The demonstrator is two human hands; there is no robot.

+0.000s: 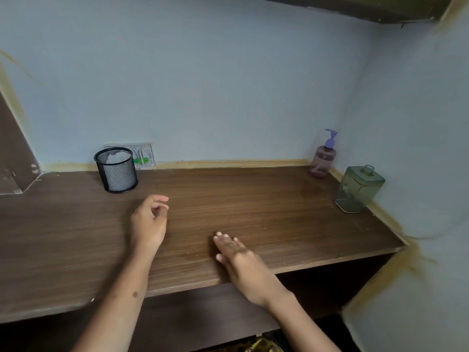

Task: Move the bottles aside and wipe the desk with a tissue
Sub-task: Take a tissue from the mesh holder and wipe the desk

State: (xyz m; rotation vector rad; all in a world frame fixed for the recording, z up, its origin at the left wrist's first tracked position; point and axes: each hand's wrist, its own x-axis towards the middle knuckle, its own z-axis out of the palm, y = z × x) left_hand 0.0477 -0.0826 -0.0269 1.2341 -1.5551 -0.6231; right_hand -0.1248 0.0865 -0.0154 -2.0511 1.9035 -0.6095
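At the far left we see a brown panel [15,158] rising from the wooden desk [291,214], which runs along a pale blue wall [215,85]. Next comes a black mesh cup [116,170] standing near the back edge, with a crumpled white tissue [117,157] showing inside it, and a wall socket plate [143,156] just behind. Our left hand [149,222] hovers over the desk in front of the cup, its fingers loosely curled and holding nothing. To its right, our right hand [241,262] lies flat near the front edge, fingers straight and close together; whether it presses the wood or hangs just above, we cannot tell. Farther right, in the back corner, stands a pinkish pump bottle [324,158] with a purple pump head, upright by the wall. Beside it along the right wall sits a square green bottle [359,189], apart from the first.
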